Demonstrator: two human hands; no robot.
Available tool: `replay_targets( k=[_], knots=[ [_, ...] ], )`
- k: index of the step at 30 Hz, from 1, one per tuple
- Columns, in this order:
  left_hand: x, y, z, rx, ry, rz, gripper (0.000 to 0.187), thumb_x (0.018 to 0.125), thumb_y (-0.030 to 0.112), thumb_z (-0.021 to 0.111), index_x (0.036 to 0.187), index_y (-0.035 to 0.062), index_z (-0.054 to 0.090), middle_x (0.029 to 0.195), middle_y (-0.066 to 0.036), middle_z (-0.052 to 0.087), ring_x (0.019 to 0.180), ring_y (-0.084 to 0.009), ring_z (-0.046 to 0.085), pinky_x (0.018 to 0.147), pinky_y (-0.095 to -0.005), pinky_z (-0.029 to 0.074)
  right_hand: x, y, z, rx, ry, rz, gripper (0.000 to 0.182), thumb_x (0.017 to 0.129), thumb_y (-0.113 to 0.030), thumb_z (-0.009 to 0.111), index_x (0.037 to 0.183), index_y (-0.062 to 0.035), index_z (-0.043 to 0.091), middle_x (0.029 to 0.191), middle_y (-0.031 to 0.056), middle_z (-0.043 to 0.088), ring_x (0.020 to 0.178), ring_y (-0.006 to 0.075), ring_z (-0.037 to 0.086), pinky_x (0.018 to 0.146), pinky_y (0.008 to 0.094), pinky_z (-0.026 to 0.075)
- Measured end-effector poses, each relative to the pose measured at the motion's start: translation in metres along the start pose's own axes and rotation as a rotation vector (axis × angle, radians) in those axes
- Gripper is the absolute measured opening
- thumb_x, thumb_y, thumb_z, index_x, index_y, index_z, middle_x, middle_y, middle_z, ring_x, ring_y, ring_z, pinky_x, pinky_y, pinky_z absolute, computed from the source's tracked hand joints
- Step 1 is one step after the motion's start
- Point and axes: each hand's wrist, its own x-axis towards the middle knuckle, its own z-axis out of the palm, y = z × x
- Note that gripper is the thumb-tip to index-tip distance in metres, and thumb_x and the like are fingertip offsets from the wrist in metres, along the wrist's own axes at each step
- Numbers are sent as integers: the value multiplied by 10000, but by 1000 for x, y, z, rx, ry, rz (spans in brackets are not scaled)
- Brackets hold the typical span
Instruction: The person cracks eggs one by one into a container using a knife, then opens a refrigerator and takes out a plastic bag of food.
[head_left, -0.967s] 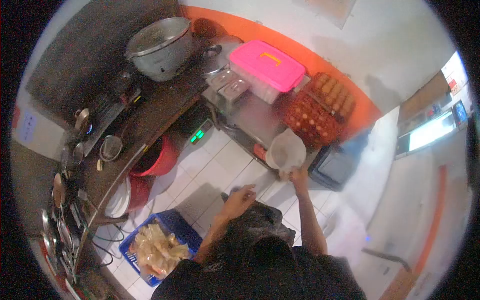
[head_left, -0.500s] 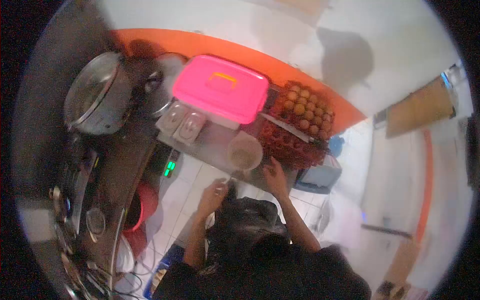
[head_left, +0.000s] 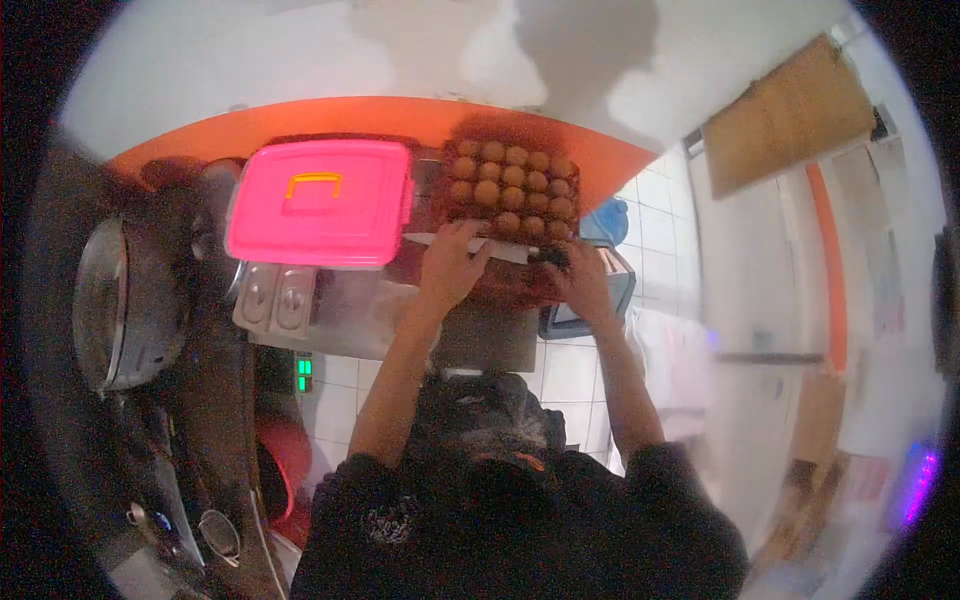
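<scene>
Brown eggs (head_left: 513, 200) fill a red tray near the back edge of the counter. A knife (head_left: 507, 252) with a pale blade and dark handle lies across the tray's near side. My left hand (head_left: 453, 268) is at the near left corner of the eggs, fingers bent over the blade; what they pinch is too blurred to tell. At the knife's dark handle, my right hand (head_left: 583, 282) has its fingers closed. More red tray (head_left: 515, 285) shows between the hands, below the knife.
Left of the eggs sits a pink lidded box (head_left: 325, 215), with two small lidded metal containers (head_left: 273, 298) in front. A large pot (head_left: 125, 305) stands far left. A blue-grey bin (head_left: 622, 285) is right of the counter, and a red bucket (head_left: 285, 470) is lower left.
Both my hands have reached forward from the counter's near edge to the egg tray and knife. The view has shifted right, and the pale round bowl no longer shows.
</scene>
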Motion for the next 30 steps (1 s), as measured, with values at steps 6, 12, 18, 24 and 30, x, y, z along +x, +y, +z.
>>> replay_targets(
  k=[6,12,18,24,30],
  knots=[
    [63,27,88,312,-130,-65,298,867,210,668,1109,39,635,1129,-198,605,1024,-415,611,873,-499,521,-6,17,-28,245,283,80,447,922,-226,680,1305,-29,558,1277,204,572,1193,353,540,1031,440,421],
    [47,21,108,342,-9,32,279,877,199,649,1101,34,621,1109,-231,587,1021,-427,607,828,-511,517,-115,170,87,681,179,837,468,926,-214,701,1295,12,523,1108,180,654,956,228,650,821,349,517],
    [32,38,109,436,29,-129,251,878,207,648,1072,50,621,1088,-220,613,963,-412,623,800,-510,519,-198,295,269,633,-206,793,492,882,-125,722,1294,32,505,1022,162,690,847,205,662,660,326,513],
    [38,40,115,524,16,-264,228,858,216,665,1039,85,620,944,-185,657,898,-389,641,764,-504,525,-143,295,299,1027,-383,791,520,882,-252,679,1339,-47,537,1121,206,690,933,320,680,741,415,528],
    [44,41,116,605,-11,-286,231,850,210,672,1029,74,614,911,-189,658,895,-393,643,793,-502,522,-132,234,275,427,-292,632,585,870,-475,661,1265,-48,606,1155,233,679,1012,441,651,853,517,523]
  ],
)
